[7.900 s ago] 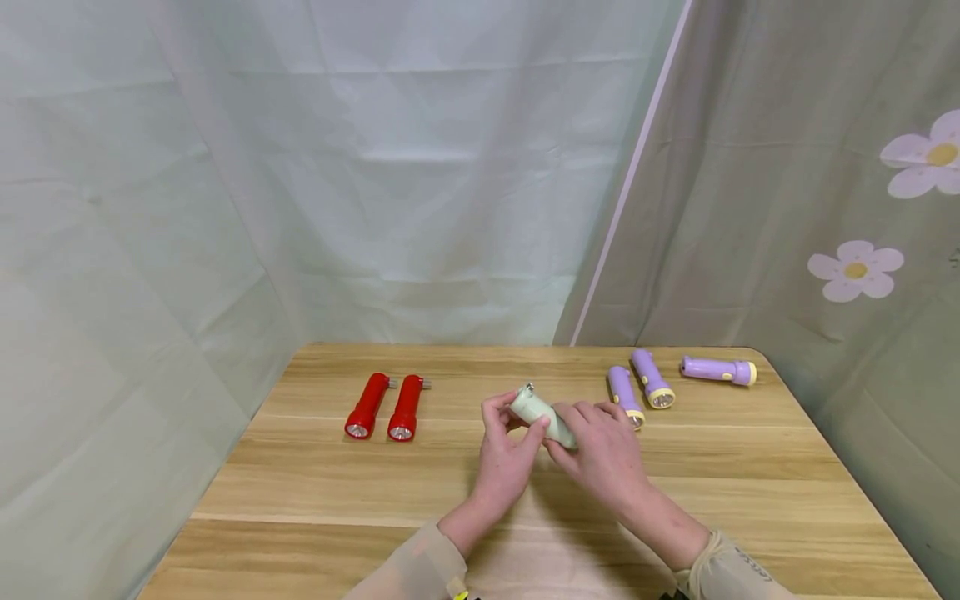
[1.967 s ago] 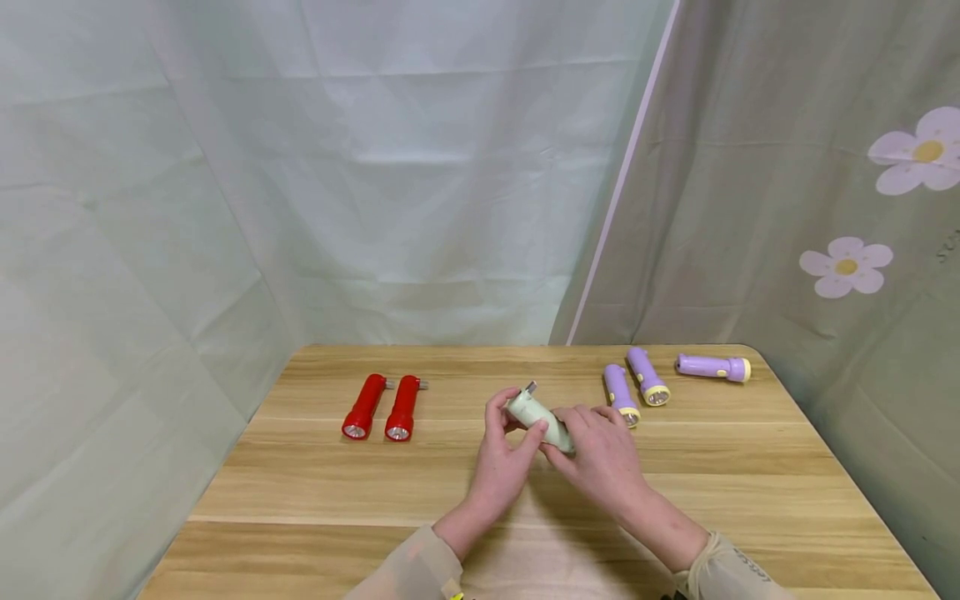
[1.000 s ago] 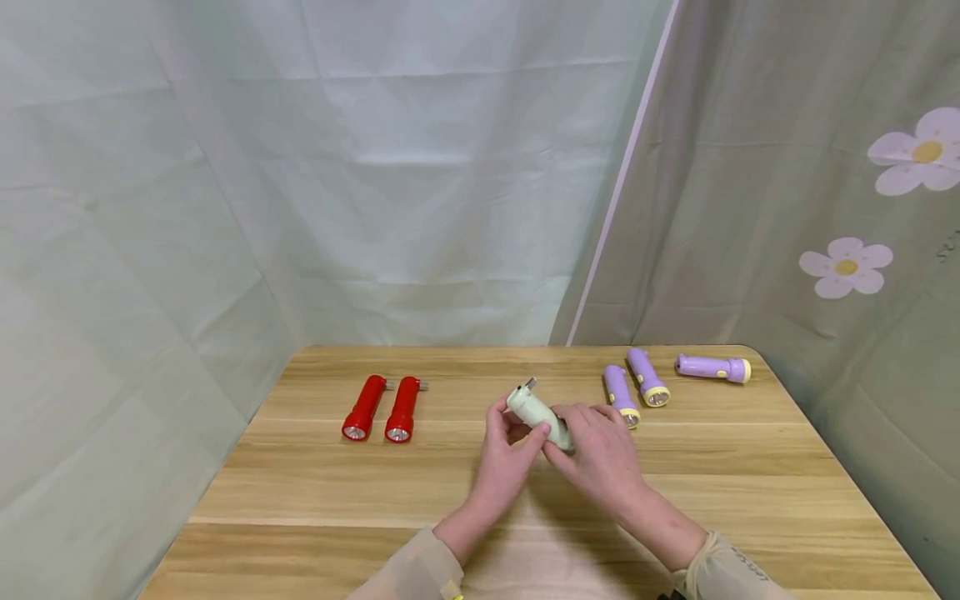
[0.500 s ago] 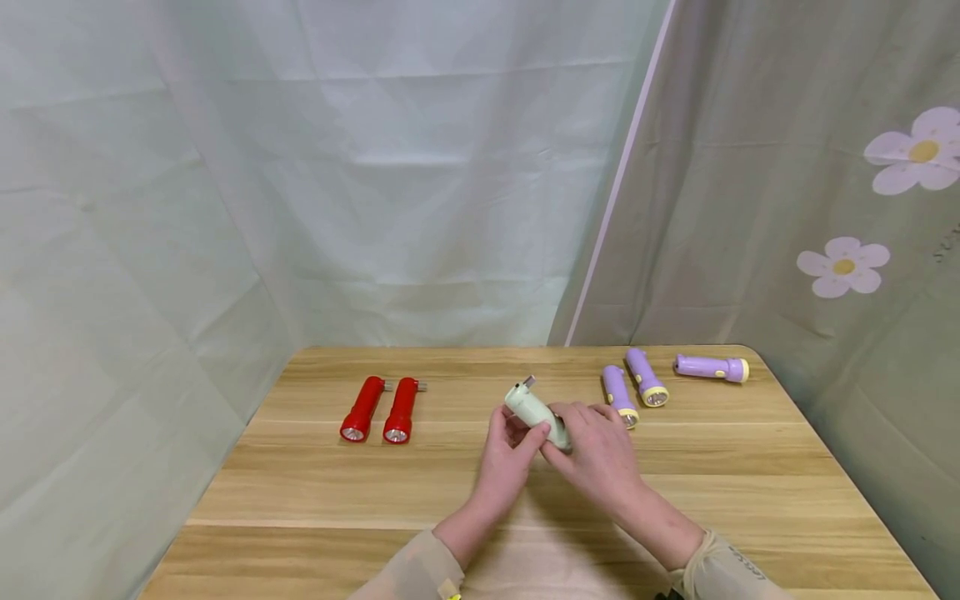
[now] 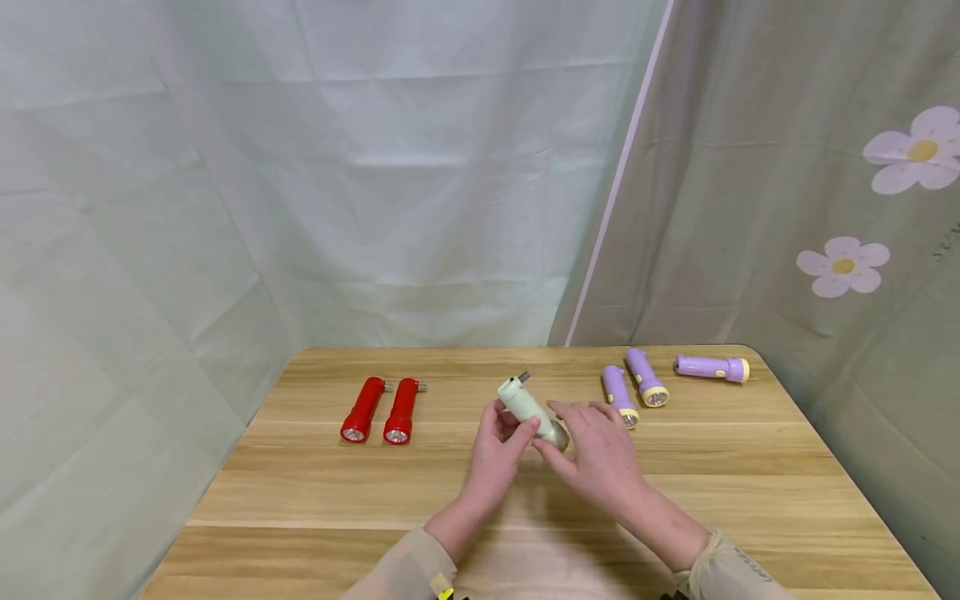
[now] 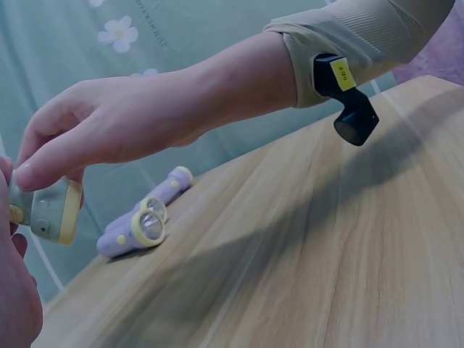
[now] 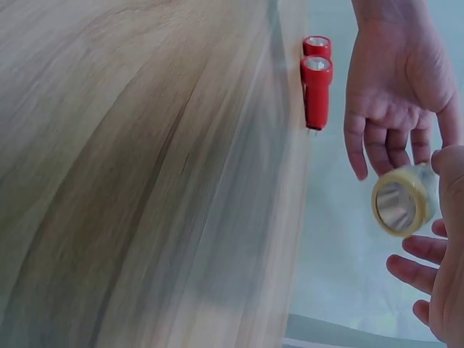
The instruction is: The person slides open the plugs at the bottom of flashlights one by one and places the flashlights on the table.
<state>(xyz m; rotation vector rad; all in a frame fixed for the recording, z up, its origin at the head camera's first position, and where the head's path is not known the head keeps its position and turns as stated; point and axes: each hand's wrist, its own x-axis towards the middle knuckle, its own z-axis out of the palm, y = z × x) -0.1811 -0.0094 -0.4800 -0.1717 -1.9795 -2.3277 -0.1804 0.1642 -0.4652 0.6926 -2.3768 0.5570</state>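
Note:
My left hand (image 5: 495,458) grips a pale green flashlight (image 5: 522,402) by its body, thumb on the near side. The flashlight is tilted, its metal-tipped tail up and left, its lamp head down towards my right hand (image 5: 600,454). That hand is spread around the head, thumb against or very near it, fingers apart from it. In the right wrist view the flashlight's yellow-rimmed lens (image 7: 397,204) faces out between the left hand (image 7: 399,80) and right hand (image 7: 449,268). The left wrist view shows the right thumb overlapping the flashlight (image 6: 54,210).
Two red flashlights (image 5: 402,411) lie side by side at the left of the wooden table (image 5: 300,500). Three purple flashlights (image 5: 711,367) with yellow rims lie at the back right, one sideways. Pale curtains (image 5: 420,208) hang around the table.
The right fingers have loosened and lifted off the flashlight's head, which now shows. The left hand and flashlight have shifted slightly left. The metal piece at the tail has changed angle.

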